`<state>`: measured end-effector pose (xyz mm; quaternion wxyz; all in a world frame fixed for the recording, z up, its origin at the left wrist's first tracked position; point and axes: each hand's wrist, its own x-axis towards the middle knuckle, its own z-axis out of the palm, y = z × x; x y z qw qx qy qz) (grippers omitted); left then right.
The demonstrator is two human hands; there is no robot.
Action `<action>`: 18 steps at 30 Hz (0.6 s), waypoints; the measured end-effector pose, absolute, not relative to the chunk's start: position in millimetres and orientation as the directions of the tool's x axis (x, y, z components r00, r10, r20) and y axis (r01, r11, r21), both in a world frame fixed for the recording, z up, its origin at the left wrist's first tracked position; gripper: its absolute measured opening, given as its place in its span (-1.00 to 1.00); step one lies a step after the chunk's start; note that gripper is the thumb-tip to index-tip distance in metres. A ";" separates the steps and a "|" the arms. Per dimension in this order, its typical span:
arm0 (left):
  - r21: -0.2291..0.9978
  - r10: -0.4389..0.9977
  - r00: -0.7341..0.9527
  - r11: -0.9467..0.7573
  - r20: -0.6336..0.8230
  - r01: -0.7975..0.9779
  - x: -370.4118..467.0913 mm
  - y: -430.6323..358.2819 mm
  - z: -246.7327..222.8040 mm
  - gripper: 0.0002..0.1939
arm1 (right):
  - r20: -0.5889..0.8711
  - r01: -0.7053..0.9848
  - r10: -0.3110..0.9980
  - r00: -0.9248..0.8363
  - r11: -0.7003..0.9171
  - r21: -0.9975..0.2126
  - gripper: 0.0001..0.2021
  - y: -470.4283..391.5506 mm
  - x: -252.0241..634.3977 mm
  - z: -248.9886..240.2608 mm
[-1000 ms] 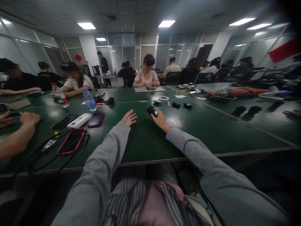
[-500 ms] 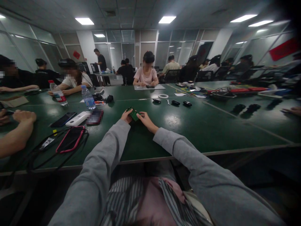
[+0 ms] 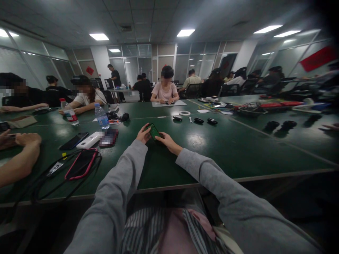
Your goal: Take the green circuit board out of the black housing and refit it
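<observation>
A small green circuit board (image 3: 154, 131) with dark edges is held up just above the green table, tilted between my two hands. My left hand (image 3: 143, 133) grips its left side, thumb and fingers closed on the edge. From the right, my right hand (image 3: 168, 141) pinches the lower right edge, with its thumb over the face of the board. Fine detail on the board is too small to make out. Beyond my hands lie several dark oval devices, among them one (image 3: 198, 120) beside a small silver wrench (image 3: 190, 119).
Left of me are a pink-edged phone (image 3: 81, 164) with black cords, a white power bank (image 3: 89, 140), a dark phone (image 3: 74, 140) and two bottles, one blue-capped (image 3: 101, 116). A white ring (image 3: 184, 113) lies farther back. A co-worker's arm (image 3: 23, 155) rests at far left.
My right hand has closed in on the circuit board, and its thumb now lies over the face. The board is turned so more of its green side shows. The camera view has tipped up slightly.
</observation>
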<state>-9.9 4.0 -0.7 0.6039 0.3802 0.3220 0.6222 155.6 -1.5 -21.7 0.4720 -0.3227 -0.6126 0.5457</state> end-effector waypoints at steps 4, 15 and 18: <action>0.869 0.998 -0.008 -0.060 0.064 -0.491 -9.8 4.7 -0.1 -0.47 | 0.171 -0.147 0.924 -0.341 0.127 -0.981 -0.46 -0.6 157.7 -21.4; 0.828 0.996 0.028 -0.055 0.085 -0.557 -4.0 5.9 0.7 -0.52 | 0.059 -0.352 0.822 -0.566 -0.177 -0.919 -0.39 -11.1 159.5 -10.5; 0.832 0.998 0.014 -0.045 0.064 -0.554 -1.9 5.2 -0.9 -0.51 | 0.083 -0.380 0.817 -0.570 -0.173 -0.909 -0.42 -13.5 160.3 -9.8</action>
